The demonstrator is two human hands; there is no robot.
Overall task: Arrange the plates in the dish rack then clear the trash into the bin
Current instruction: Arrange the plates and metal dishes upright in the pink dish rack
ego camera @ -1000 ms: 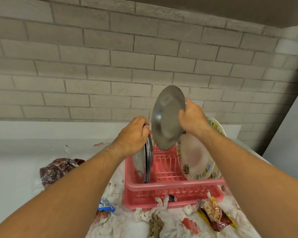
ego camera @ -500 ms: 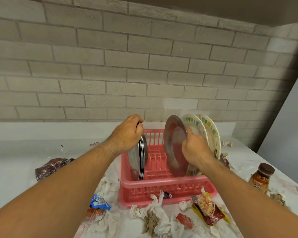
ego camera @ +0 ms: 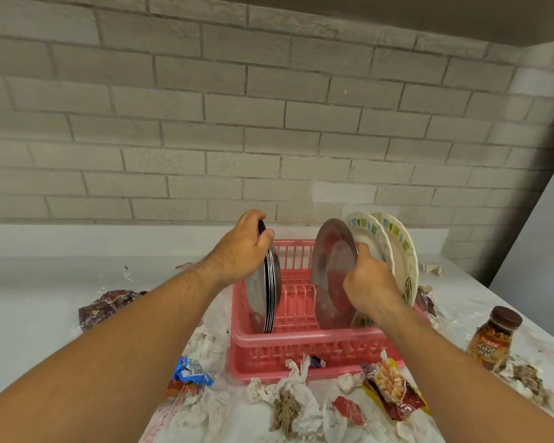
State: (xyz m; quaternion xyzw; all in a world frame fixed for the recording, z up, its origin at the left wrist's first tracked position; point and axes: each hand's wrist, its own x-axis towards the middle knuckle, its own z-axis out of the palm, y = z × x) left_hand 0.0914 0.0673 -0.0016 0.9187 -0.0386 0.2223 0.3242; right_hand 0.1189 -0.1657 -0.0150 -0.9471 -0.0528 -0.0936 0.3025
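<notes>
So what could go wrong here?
The steel plate stands on edge in the rack, held by the right hand; let go early, it may tip against the paper plates. The left hand props a stack that could fall over likewise.

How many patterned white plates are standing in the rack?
2. Both patterned white plates stand upright at the right end of the pink plastic dish rack, behind the steel plate in the right hand. More may be hidden.

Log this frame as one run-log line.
phase: racking plates | left hand: gripping steel plate stack upright in pink dish rack | right hand: holding steel plate upright beside patterned plates | trash: uncleared
</notes>
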